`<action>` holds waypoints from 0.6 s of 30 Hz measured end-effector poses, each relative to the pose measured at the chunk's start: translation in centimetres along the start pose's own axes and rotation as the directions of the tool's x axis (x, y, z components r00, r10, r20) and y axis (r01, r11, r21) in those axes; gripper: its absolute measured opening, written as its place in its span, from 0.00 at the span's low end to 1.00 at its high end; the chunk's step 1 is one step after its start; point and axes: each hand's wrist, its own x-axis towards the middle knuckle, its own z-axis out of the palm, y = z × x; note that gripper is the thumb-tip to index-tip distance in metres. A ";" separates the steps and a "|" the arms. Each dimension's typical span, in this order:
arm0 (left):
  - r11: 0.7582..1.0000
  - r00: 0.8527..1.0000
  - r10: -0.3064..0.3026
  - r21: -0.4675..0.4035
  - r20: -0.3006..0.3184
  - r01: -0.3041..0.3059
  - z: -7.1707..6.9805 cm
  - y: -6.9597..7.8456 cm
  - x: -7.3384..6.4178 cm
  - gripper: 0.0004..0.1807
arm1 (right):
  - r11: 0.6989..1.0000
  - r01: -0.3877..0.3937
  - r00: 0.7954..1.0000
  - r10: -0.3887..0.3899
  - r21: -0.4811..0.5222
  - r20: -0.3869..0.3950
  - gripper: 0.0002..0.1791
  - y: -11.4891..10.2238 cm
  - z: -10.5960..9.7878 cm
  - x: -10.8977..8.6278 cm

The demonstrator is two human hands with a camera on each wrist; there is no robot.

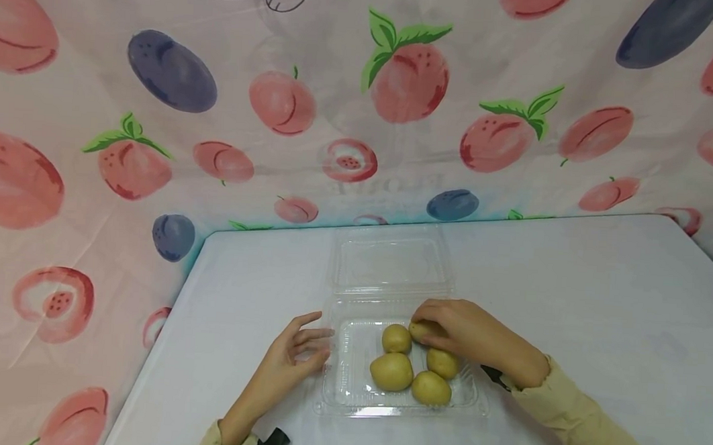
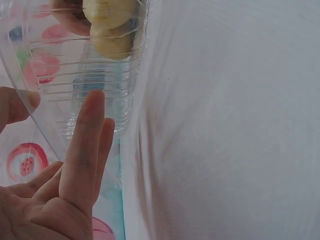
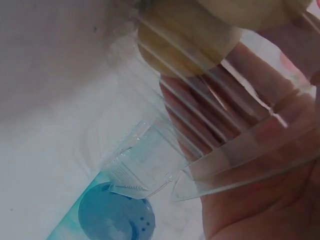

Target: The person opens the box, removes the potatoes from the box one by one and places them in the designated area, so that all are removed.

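Note:
A clear plastic clamshell box (image 1: 353,377) lies with several potatoes (image 1: 391,372) in its base. At the back of the base, my right hand (image 1: 466,330) grips a potato (image 1: 421,331) between fingers and thumb, partly covering it. The right wrist view shows that hand (image 3: 245,95) through the ribbed clear wall, close to a potato (image 3: 187,42). My left hand (image 1: 292,353) is at the box's left side, fingers extended near the rim and holding nothing. In the left wrist view, its straight fingers (image 2: 82,145) are beside the ribbed wall; whether they touch it, I cannot tell.
The box's lid (image 1: 393,265) is folded back flat behind the base, near the table's rear edge. A white cloth covers the table (image 1: 570,294). Fruit-printed fabric (image 1: 340,80) hangs behind and to the left. A dark band (image 1: 272,443) is on the left wrist.

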 end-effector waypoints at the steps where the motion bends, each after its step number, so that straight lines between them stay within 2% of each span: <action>1: 1.000 1.000 0.002 0.000 0.000 -0.002 0.0 0.0 0.0 0.35 | 1.000 0.001 1.000 -0.001 -0.001 0.000 0.09 0.0 0.0 0.0; 18: 1.000 1.000 0.007 -0.015 0.003 -0.007 -0.1 -0.2 0.0 0.36 | 0.999 0.039 0.999 -0.040 0.004 0.024 0.11 -0.1 0.0 0.4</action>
